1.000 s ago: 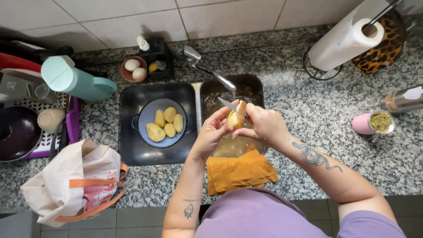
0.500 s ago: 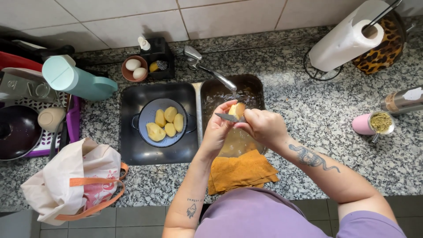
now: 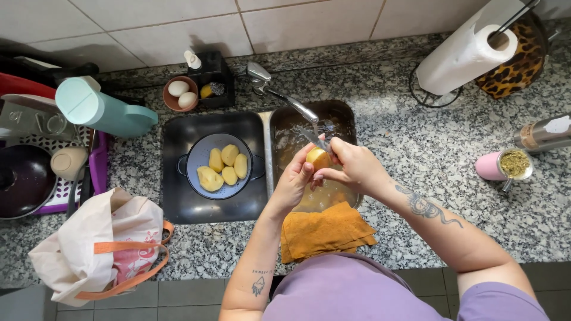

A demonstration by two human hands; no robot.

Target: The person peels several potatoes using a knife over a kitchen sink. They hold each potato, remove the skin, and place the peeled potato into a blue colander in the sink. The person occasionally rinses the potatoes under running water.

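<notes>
- Speckled grey granite counter (image 3: 416, 142) under pale wall tiles, double steel sink (image 3: 178, 202) set in.
- Left hand (image 3: 294, 178) clamped on yellow peeled potato (image 3: 318, 158) above right basin.
- Right hand (image 3: 354, 166) gripping small steel knife (image 3: 312, 138) against it.
- Blue colander (image 3: 199, 156) of peeled potatoes in left basin.
- Orange cloth (image 3: 324, 232) on front edge.
- White paper towel roll (image 3: 461, 56) far right.

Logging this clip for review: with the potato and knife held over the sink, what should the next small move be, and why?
Probably another short peeling stroke: the left hand holds the potato over the right basin, the right hand keeps the knife against it, and peeled potatoes already sit in the colander.
</notes>
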